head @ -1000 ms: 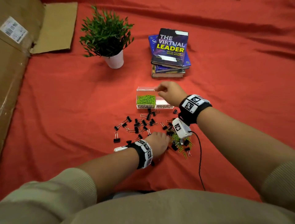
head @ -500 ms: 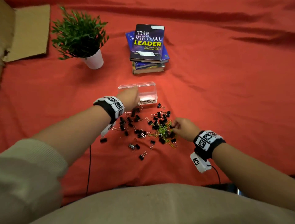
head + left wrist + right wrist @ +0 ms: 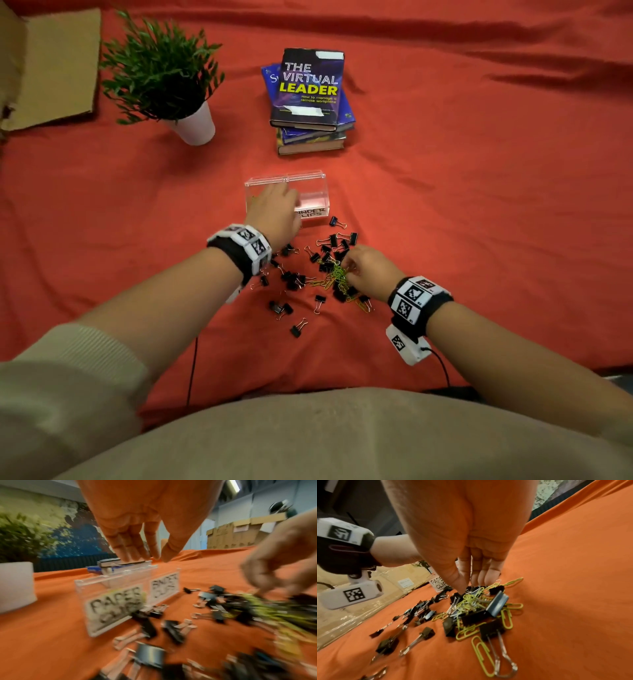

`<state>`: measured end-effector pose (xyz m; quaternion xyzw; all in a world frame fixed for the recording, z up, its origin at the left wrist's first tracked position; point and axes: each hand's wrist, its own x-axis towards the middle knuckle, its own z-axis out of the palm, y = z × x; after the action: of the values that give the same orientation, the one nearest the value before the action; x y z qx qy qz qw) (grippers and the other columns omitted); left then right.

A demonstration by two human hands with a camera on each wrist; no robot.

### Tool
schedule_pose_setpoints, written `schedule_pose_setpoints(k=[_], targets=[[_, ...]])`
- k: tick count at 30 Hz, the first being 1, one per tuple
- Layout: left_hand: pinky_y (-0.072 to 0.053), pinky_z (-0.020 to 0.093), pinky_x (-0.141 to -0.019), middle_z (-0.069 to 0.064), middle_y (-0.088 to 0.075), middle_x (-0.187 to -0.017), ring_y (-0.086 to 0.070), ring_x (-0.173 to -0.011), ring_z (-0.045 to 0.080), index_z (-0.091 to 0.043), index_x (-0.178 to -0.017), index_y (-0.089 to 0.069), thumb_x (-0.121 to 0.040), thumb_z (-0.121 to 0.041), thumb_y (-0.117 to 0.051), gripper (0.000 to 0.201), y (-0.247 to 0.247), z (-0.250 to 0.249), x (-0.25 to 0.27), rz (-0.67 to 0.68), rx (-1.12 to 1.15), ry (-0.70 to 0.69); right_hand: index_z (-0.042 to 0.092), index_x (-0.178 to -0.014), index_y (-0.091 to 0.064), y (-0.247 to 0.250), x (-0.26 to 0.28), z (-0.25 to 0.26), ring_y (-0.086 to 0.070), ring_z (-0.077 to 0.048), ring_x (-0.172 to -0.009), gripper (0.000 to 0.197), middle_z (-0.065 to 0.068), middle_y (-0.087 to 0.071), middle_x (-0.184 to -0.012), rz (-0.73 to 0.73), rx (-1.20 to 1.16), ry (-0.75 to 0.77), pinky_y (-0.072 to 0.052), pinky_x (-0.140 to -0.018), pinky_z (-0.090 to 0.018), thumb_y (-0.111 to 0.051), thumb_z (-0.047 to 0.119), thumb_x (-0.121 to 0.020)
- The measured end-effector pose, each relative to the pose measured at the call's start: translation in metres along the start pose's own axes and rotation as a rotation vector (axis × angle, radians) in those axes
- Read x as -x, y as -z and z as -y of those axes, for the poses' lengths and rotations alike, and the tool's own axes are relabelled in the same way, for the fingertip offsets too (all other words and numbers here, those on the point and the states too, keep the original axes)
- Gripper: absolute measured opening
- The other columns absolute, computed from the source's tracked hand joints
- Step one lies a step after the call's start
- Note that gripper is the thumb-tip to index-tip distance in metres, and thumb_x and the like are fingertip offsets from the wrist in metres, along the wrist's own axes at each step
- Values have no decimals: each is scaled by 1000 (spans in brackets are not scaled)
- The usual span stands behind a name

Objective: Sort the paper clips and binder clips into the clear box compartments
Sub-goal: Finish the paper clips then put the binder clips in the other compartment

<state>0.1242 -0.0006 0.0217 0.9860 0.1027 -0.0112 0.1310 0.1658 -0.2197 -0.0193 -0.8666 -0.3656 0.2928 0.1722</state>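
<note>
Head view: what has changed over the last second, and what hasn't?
The hands swapped places. The right hand left the clear box and dropped to the green paper clips, fingertips among them; whether it grips any is unclear. The left hand rose from the pile to the box's left compartment. Box, plant and books stayed put.

It looks like an office or storeroom; a red cloth (image 3: 479,171) covers the work surface, with a stack of business books (image 3: 310,102) and a small potted plant (image 3: 164,78); taped cardboard boxes (image 3: 240,534) stand behind, beneath a ceiling strip light (image 3: 233,485).
</note>
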Motion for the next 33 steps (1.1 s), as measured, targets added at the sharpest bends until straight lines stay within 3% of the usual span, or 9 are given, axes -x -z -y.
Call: schedule_pose_setpoints(k=[3,6,11,17,21,23,27,31,33], targets=[[-46,34,-90,3,-57,-102,-53,-101,22,-14,-95,-60,-87,-18,-52,11,-25,-24,32,202,62,-40,6,-106,-60,-9,-3,7,-53,-22,-98,24,-7,-52,-107,-9,56,-11,-48,-85,-32,-60,16,-84],[-47,38,-87,6,-58,-107,-54,-105,25,-11,-101,-60,-88,-23,-53,19,-51,-34,57,341,35,-26,4,-116,-55,-20,-3,10,-52,-27,-108,41,-11,-49,-116,-19,120,-54,-48,-93,-39,-66,25,-82],[-47,39,-86,8,-52,-111,-52,-108,27,-8,-107,-55,-89,-27,-58,26,-73,-39,75,310,31,18,3,-118,-55,-30,-1,13,-48,-29,-114,37,-12,-48,-117,-38,169,-20,-47,-94,-41,-62,22,-87],[-47,39,-80,10,-53,-107,-54,-101,28,-7,-105,-54,-92,-9,-49,14,-80,-38,82,303,-50,-70,2,-105,-62,-28,1,6,-53,-29,-102,21,-12,-54,-106,-68,129,46,-48,-84,-41,-53,11,-88],[-44,37,-85,11,-54,-111,-53,-105,28,-6,-109,-53,-94,-12,-45,18,-78,-38,85,291,-48,-65,4,-102,-62,-21,0,5,-56,-28,-96,20,-11,-60,-103,-54,87,11,-48,-79,-37,-53,10,-85],[-43,37,-86,11,-57,-111,-53,-105,29,-6,-109,-53,-93,-15,-45,20,-71,-36,84,305,38,11,8,-95,-64,-15,-3,6,-60,-23,-84,14,-9,-65,-95,-58,-22,-68,-49,-72,-32,-56,9,-83],[-44,30,-70,4,-64,-91,-61,-85,25,-17,-94,-54,-92,-18,-50,5,-62,-25,81,322,297,171,5,-87,-67,1,-5,2,-56,-14,-61,6,-4,-64,-75,-57,-449,-290,-47,-54,-22,-64,8,-83],[-52,35,-69,3,-64,-84,-60,-73,20,-19,-100,-55,-95,-12,-42,16,-55,-20,71,272,586,353,5,-88,-67,20,-4,-4,-60,-13,-66,6,-10,-68,-82,3,-837,-364,-52,-65,-22,-68,4,-82],[-51,35,-64,3,-62,-82,-56,-66,18,-17,-101,-55,-96,-8,-35,23,-51,-22,64,243,669,407,7,-89,-65,26,-2,-8,-57,-14,-64,10,-9,-64,-78,22,-1038,-373,-54,-64,-22,-66,0,-82]])
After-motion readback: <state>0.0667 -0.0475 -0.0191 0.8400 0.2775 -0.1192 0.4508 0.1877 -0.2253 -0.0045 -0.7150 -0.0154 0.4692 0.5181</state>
